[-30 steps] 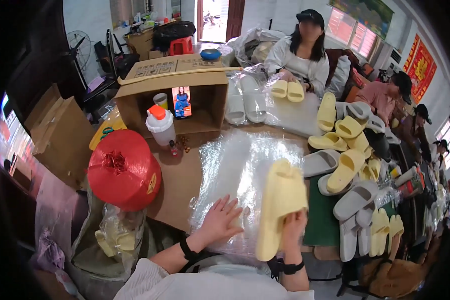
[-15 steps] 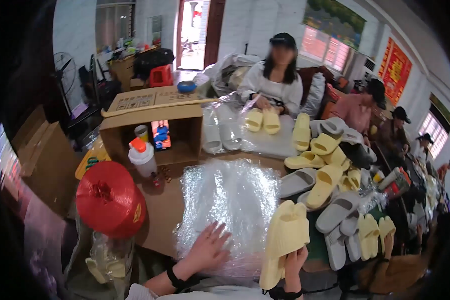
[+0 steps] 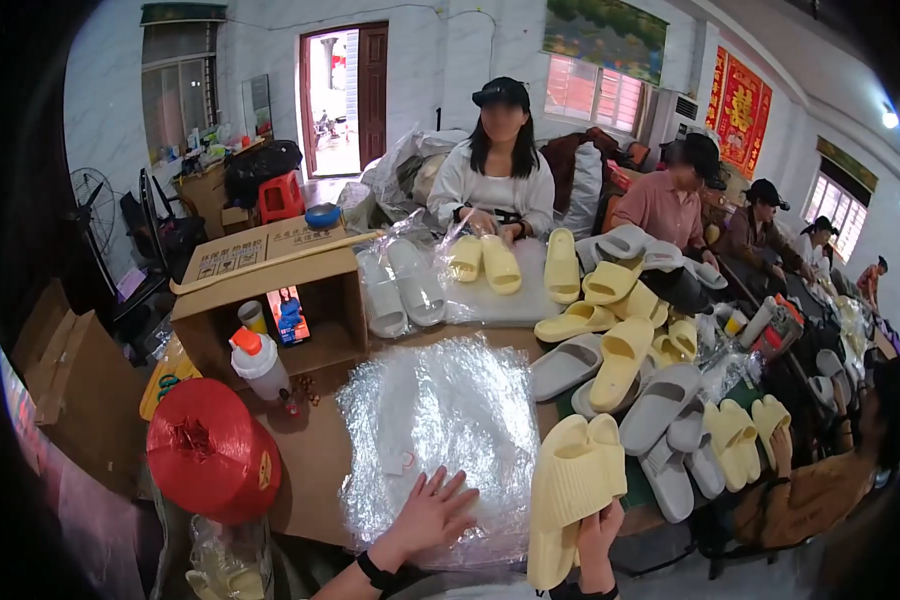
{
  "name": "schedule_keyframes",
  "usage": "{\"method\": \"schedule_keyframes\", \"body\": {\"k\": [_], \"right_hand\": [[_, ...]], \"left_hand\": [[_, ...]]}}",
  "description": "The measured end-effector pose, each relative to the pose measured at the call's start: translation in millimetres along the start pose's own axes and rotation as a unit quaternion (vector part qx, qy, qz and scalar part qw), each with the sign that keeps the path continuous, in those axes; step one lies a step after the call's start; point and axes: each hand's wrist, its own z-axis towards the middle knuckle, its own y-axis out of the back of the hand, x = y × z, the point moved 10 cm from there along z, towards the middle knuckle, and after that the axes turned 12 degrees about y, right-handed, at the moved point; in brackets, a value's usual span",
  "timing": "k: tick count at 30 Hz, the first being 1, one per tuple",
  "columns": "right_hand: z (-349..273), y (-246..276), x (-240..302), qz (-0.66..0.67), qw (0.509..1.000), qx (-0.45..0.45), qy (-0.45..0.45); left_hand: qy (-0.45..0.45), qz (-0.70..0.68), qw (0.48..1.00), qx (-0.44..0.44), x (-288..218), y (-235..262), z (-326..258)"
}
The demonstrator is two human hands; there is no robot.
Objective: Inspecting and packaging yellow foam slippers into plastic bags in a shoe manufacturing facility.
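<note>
My left hand (image 3: pixel 433 517) lies with spread fingers on the near part of a stack of clear plastic bags (image 3: pixel 435 405). A small white tag-like piece shows on the bags just above the fingertips. To the right of the stack, my right hand (image 3: pixel 599 537) grips a pair of pale yellow slippers (image 3: pixel 574 478) from below, holding them toes up and pressed together. Its fingers are partly hidden behind the soles. Beyond the pair lies a heap of loose yellow and grey slippers (image 3: pixel 625 350).
A red roll of plastic twine (image 3: pixel 210 450) stands at the left. Behind it are a white bottle with an orange cap (image 3: pixel 260 368) and an open cardboard box (image 3: pixel 195 335) with a phone inside. Across the table a person handles yellow slippers (image 3: pixel 500 265); co-workers sit along the right.
The head view has tilted up and turned right, so the room has shifted left in the picture. My left hand still rests on the bags; my right still holds the yellow slippers.
</note>
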Motion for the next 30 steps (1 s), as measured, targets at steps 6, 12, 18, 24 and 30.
{"method": "schedule_keyframes", "body": {"k": [6, 12, 18, 24, 30], "right_hand": [[-7, 7, 17, 0.046, 0.999, 0.027, -0.010], [-20, -37, 50, 0.091, 0.943, 0.319, -0.037], [-32, -98, 57, -0.118, 0.823, 0.554, -0.040], [-33, -66, 40, -0.321, 0.825, 0.460, 0.074], [-53, -76, 60, -0.306, 0.812, 0.493, 0.067]], "left_hand": [[0.054, -0.122, 0.990, 0.036, 1, 25, 9], [0.146, -0.396, 0.905, 0.059, 26, 26, 33], [0.209, -0.515, 0.827, 0.086, 34, 22, 49], [0.169, -0.497, 0.846, 0.090, 41, 21, 47], [0.093, -0.445, 0.890, 0.040, 4, 41, 37]]}}
